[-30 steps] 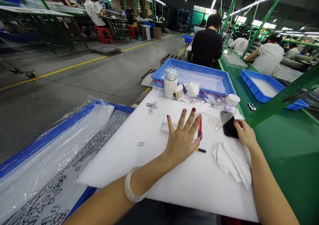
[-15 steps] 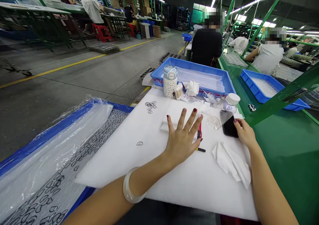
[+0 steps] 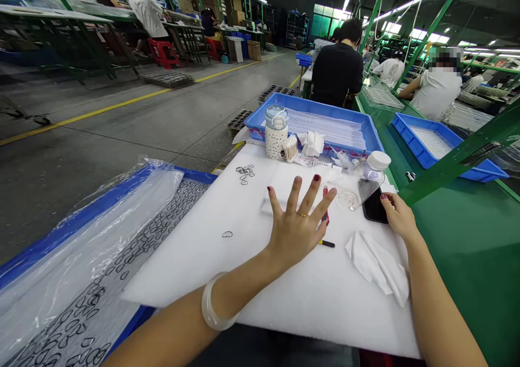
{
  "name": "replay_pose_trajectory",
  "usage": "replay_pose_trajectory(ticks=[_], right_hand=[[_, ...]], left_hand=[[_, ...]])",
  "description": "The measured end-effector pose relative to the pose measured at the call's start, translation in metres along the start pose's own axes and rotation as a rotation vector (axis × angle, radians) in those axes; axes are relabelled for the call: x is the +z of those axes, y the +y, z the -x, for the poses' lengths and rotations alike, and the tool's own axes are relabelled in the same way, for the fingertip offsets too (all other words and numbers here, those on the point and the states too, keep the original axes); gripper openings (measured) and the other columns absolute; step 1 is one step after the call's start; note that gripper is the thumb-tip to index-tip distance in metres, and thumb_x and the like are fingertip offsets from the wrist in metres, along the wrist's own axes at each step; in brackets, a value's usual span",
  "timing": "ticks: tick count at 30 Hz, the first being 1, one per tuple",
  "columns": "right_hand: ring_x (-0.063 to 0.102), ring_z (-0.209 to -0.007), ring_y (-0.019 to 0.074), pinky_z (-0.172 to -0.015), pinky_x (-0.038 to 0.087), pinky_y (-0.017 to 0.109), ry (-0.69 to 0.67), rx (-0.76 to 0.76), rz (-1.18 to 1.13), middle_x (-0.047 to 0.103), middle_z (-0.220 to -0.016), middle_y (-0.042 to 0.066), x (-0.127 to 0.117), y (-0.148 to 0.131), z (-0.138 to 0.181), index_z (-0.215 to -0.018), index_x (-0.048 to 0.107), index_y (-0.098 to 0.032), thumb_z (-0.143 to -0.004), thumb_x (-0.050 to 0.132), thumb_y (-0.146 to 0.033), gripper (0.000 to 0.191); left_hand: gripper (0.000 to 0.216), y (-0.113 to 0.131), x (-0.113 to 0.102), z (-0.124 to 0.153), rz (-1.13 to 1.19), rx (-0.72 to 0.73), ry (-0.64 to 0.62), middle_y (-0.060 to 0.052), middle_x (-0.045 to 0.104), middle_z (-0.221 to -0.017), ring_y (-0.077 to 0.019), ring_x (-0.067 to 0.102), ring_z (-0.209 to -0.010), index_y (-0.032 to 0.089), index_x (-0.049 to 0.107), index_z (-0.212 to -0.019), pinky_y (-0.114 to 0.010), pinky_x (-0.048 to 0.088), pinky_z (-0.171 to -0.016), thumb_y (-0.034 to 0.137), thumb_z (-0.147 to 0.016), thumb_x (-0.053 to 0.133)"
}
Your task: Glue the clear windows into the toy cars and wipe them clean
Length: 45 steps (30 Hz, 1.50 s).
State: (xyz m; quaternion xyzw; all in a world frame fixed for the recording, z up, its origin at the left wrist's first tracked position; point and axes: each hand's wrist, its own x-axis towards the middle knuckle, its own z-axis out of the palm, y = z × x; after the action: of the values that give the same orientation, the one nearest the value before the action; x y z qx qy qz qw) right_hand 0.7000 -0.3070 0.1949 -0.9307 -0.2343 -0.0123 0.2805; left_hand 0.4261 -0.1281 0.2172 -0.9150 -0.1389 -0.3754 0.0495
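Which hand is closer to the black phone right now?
Right. The right hand touches the black phone at its right edge; the left hand is spread over the white foam, left of the phone, beyond the red cutter.

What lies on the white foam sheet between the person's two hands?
In the head view, a red-handled tool lies beside the left hand, then a black phone at the right hand.

On the table, the foam sheet (image 3: 203,258) lies between a tray (image 3: 60,280) at left and the phone (image 3: 372,207) at right, a cup (image 3: 276,134) behind.
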Motion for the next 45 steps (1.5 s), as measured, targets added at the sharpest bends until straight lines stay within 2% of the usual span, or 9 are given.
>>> replay_pose_trajectory(ticks=[3, 8, 17, 23, 26, 28, 32, 36, 45], right_hand=[[0.062, -0.098, 0.0268, -0.074, 0.046, 0.034, -0.003, 0.002, 0.005, 0.068, -0.118, 0.012, 0.0, 0.0, 0.0, -0.116, 0.064, -0.018, -0.087, 0.041, -0.054, 0.052], [0.063, -0.098, 0.0267, -0.075, 0.046, 0.035, 0.007, -0.011, 0.014, 0.068, -0.117, 0.012, 0.001, 0.001, 0.0, -0.115, 0.065, -0.018, -0.088, 0.042, -0.054, 0.05], [0.063, -0.096, 0.0269, -0.078, 0.045, 0.037, 0.032, -0.041, 0.008, 0.069, -0.113, 0.012, 0.005, 0.006, -0.002, -0.112, 0.066, -0.019, -0.087, 0.042, -0.055, 0.05], [0.063, -0.096, 0.0266, -0.079, 0.046, 0.037, 0.021, -0.051, 0.004, 0.068, -0.115, 0.012, 0.003, 0.004, 0.0, -0.114, 0.065, -0.018, -0.089, 0.043, -0.052, 0.047], [0.063, -0.099, 0.0272, -0.081, 0.047, 0.037, 0.012, -0.05, -0.003, 0.069, -0.115, 0.012, 0.002, 0.003, 0.0, -0.116, 0.064, -0.019, -0.09, 0.043, -0.049, 0.045], [0.062, -0.103, 0.0276, -0.085, 0.047, 0.038, 0.006, -0.045, -0.008, 0.068, -0.117, 0.012, 0.002, 0.003, 0.0, -0.118, 0.064, -0.019, -0.091, 0.042, -0.045, 0.043], [0.062, -0.109, 0.0283, -0.091, 0.046, 0.04, 0.003, -0.018, -0.02, 0.068, -0.119, 0.011, 0.002, 0.004, -0.001, -0.122, 0.062, -0.02, -0.091, 0.039, -0.036, 0.042], [0.063, -0.107, 0.027, -0.089, 0.048, 0.037, -0.002, -0.007, -0.049, 0.069, -0.118, 0.01, 0.0, 0.005, 0.0, -0.124, 0.061, -0.019, -0.09, 0.039, -0.031, 0.042], [0.065, -0.101, 0.0258, -0.085, 0.048, 0.033, 0.0, -0.07, -0.048, 0.07, -0.112, 0.012, 0.0, 0.006, 0.001, -0.124, 0.061, -0.015, -0.088, 0.04, -0.024, 0.043]], left_hand=[[0.07, 0.005, -0.001, 0.003, -0.035, 0.03, 0.045, -0.014, 0.037, -0.156, -0.0301, 0.007, -0.152, 0.017, 0.029, -0.153, -0.063, -0.012, -0.117, 0.043, -0.094, 0.057], [0.08, 0.016, -0.003, 0.011, 0.034, 0.132, 0.047, -0.015, 0.049, -0.148, -0.0203, 0.016, -0.151, 0.006, 0.033, -0.149, -0.042, 0.001, -0.124, 0.062, -0.093, 0.048], [0.089, 0.018, 0.002, 0.015, 0.033, 0.169, 0.047, -0.015, 0.052, -0.145, -0.0226, 0.025, -0.149, 0.004, 0.035, -0.148, -0.041, 0.01, -0.124, 0.071, -0.09, 0.042], [0.072, 0.017, 0.001, 0.01, 0.243, 0.321, 0.07, -0.016, 0.057, -0.139, -0.0268, 0.045, -0.136, 0.004, 0.042, -0.142, -0.043, 0.025, -0.117, 0.059, -0.096, 0.045], [0.04, 0.015, 0.001, 0.009, 0.573, 0.472, 0.001, -0.012, 0.068, -0.119, -0.0225, 0.062, -0.11, 0.009, 0.053, -0.125, -0.034, 0.049, -0.092, 0.039, -0.097, 0.051], [0.016, 0.013, 0.004, 0.009, 0.725, 0.436, -0.065, -0.008, 0.068, -0.098, -0.0179, 0.063, -0.084, 0.014, 0.056, -0.104, -0.029, 0.05, -0.071, 0.02, -0.093, 0.046], [0.021, 0.005, 0.011, 0.008, 0.764, 0.3, -0.12, 0.0, 0.05, -0.069, -0.015, 0.045, -0.06, 0.021, 0.043, -0.075, -0.026, 0.035, -0.053, 0.001, -0.079, 0.036], [0.023, -0.003, 0.013, 0.005, 0.79, 0.237, -0.194, 0.003, 0.038, -0.064, -0.0128, 0.035, -0.054, 0.022, 0.031, -0.07, -0.024, 0.027, -0.049, 0.0, -0.076, 0.037], [0.02, -0.008, 0.022, 0.003, 0.833, 0.131, -0.303, 0.004, 0.039, -0.064, -0.0123, 0.037, -0.056, 0.022, 0.029, -0.067, -0.023, 0.029, -0.052, 0.006, -0.068, 0.042]])
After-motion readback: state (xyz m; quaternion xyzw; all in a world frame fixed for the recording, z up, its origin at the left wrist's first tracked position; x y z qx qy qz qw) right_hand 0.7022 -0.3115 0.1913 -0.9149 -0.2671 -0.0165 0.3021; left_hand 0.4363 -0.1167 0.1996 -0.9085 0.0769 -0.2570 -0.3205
